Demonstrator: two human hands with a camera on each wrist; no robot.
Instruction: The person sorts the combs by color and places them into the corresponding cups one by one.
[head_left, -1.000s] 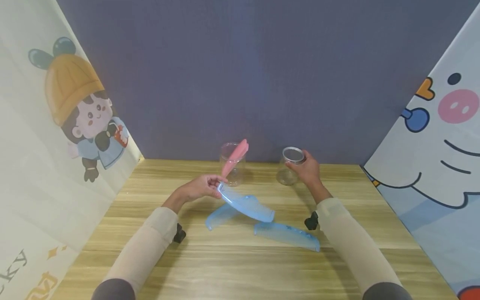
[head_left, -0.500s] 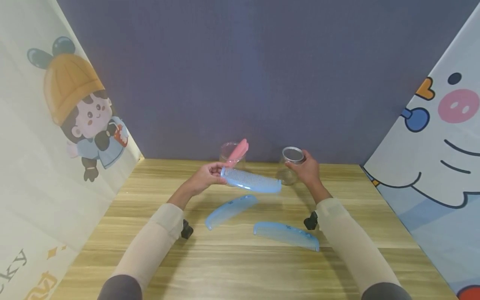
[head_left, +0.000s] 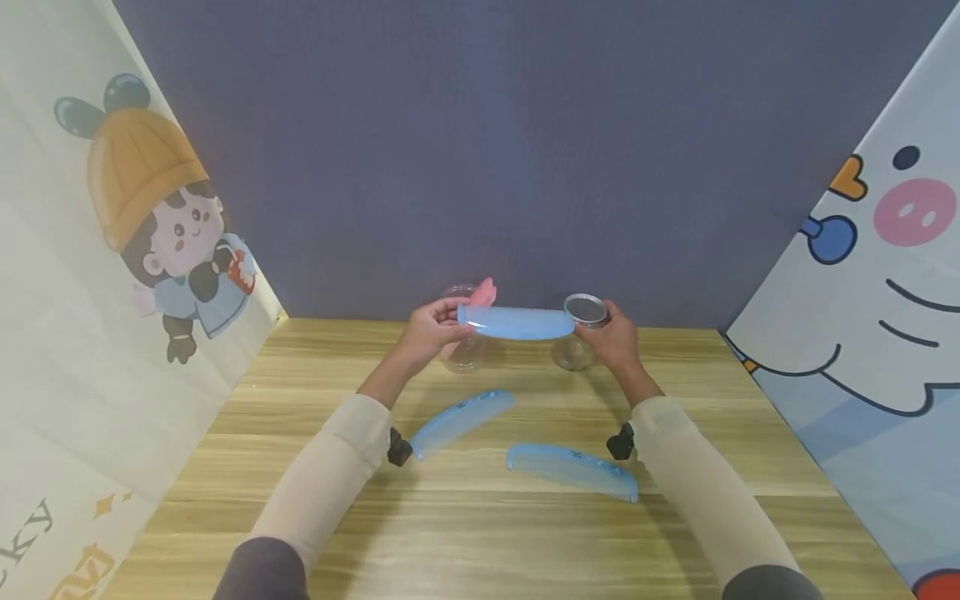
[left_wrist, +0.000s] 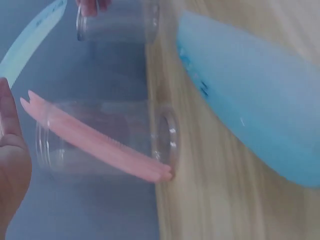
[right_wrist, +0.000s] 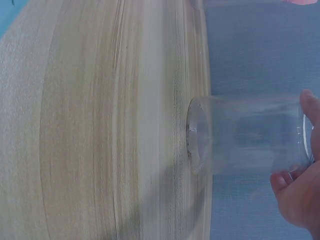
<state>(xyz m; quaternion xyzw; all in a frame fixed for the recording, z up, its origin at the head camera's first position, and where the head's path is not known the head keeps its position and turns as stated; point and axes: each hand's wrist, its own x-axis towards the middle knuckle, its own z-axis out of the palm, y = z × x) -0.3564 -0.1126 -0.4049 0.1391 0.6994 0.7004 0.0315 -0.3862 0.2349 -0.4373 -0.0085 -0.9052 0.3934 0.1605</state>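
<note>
My left hand (head_left: 433,331) pinches one end of a light blue comb (head_left: 517,323), lifted above the table and pointing right. The comb's far end overlaps the rim area of a clear jar (head_left: 573,354) with a silver rim in the head view. Around that jar's upper part, my right hand (head_left: 617,340) grips with thumb and fingers; the jar stands on the table. A second clear jar (left_wrist: 100,135) stands to the left, with a pink comb (left_wrist: 95,142) leaning inside and sticking out past the rim. The left hand partly covers this jar in the head view.
Two more light blue combs lie on the wooden table (head_left: 465,533): one comb (head_left: 461,423) left of centre, another comb (head_left: 573,472) nearer the right forearm. A dark back wall (head_left: 495,167) rises right behind the jars, with printed panels on both sides.
My left hand has carried the blue comb up, away from me and to the right, from over the lying combs to near the right jar. The right hand stays on its jar.
</note>
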